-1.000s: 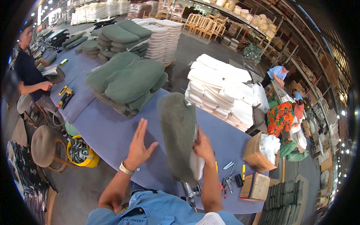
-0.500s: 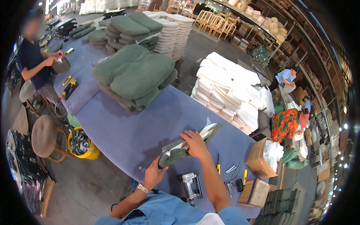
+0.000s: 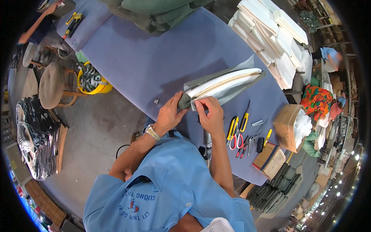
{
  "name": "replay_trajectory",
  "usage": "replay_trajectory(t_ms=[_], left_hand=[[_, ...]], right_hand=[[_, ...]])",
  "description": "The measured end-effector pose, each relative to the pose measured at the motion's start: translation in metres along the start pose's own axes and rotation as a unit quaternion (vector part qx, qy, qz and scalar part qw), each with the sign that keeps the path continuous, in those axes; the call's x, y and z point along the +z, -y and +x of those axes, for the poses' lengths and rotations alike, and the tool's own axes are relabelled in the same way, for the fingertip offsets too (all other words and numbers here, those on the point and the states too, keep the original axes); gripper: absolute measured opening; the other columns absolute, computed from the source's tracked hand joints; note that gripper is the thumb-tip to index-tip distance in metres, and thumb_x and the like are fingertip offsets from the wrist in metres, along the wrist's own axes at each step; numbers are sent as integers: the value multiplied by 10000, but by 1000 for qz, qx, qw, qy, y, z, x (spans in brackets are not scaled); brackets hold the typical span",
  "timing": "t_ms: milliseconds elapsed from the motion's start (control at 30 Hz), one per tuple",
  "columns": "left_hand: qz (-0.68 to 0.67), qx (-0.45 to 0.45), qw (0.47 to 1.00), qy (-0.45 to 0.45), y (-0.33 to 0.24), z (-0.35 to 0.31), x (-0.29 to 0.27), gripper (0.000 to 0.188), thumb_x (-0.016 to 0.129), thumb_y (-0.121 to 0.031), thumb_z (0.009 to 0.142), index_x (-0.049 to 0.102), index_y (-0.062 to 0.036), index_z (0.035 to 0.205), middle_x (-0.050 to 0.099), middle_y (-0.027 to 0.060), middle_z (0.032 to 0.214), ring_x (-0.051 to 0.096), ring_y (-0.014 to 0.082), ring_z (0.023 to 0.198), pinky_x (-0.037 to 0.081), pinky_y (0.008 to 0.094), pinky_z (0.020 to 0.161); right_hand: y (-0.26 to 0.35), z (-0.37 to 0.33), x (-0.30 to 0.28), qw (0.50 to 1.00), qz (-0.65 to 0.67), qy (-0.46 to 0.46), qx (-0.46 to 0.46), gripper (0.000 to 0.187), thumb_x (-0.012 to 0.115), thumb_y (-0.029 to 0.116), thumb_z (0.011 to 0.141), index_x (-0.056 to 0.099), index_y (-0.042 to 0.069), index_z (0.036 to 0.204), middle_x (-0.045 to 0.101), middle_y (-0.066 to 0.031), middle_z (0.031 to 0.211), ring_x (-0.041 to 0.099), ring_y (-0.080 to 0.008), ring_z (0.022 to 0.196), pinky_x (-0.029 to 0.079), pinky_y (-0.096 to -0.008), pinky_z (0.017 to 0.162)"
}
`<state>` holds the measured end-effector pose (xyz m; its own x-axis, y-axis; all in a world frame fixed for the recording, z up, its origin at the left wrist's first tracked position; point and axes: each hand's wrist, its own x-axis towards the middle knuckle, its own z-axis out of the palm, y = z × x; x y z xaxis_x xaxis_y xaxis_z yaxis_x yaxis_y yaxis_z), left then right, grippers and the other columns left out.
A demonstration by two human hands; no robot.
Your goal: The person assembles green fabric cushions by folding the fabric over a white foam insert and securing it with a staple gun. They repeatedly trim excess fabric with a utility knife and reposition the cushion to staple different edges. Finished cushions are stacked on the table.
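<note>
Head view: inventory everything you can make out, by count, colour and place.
table: one, purple-blue, centre
pad: one, white and grey-green, on table
cushions: several, dark green, top edge
foam slabs: many, white, upper right
bucket: one, yellow, left
round seats: two, grey-brown, left
scissors: one, red-handled, table's right
screwdriver: one, yellow-black, beside scissors
cartons: two, brown, table's right end
stuffing: one heap, white, in larger carton
co-workers: three or more, mixed clothes, both sides
shirt: one, light blue, bottom
watch: one, metallic, left wrist
left grip: one, bare, around pad's left end
right grip: one, bare, at pad's near edge
</note>
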<state>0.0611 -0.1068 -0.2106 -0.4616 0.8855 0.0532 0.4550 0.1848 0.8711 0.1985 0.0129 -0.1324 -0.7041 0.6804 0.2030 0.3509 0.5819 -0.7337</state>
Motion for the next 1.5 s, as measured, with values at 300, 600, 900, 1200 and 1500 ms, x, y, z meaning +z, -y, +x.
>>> replay_trajectory(t_ms=[300, 600, 900, 1200, 1500], left_hand=[[2, 45, 998, -53, 7, -11, -3, 645, 807, -190, 851, 545, -16, 1413, 616, 224, 1391, 630, 392, 1228, 550, 439, 997], [11, 56, 995, -82, -5, -8, -4, 644, 833, -111, 810, 578, -57, 1399, 628, 154, 1402, 666, 350, 1192, 583, 404, 954], [28, 105, 987, -122, 12, -9, 4, 618, 829, -113, 772, 612, -76, 1350, 641, 84, 1363, 684, 313, 1117, 609, 382, 850], [57, 137, 983, -105, -13, 6, -12, 568, 818, -96, 769, 662, -72, 1314, 680, 70, 1322, 694, 283, 985, 604, 373, 767], [65, 158, 983, -64, -17, 29, -20, 587, 781, -36, 772, 653, -65, 1345, 667, 99, 1371, 667, 293, 851, 576, 367, 736]], right_hand=[[3, 11, 9, 992, 0, 32, 120, 179, 767, 156, 888, 692, 53, 1014, 684, -68, 749, 641, -184, 638, 508, -327, 631], [11, 11, 16, 998, -47, 23, 35, 142, 715, 137, 932, 656, 32, 1007, 627, -99, 787, 595, -211, 666, 482, -358, 634], [23, -2, 24, 996, -46, -14, 77, 177, 751, 139, 909, 637, 33, 992, 618, -96, 862, 618, -232, 714, 508, -363, 675], [6, 8, 21, 987, 120, -19, 105, 153, 756, 90, 900, 628, 7, 881, 617, -98, 844, 626, -202, 753, 508, -341, 691], [-23, 21, 14, 982, 178, 23, 61, 164, 759, 77, 891, 619, 6, 847, 568, -78, 808, 546, -173, 726, 465, -305, 692]])
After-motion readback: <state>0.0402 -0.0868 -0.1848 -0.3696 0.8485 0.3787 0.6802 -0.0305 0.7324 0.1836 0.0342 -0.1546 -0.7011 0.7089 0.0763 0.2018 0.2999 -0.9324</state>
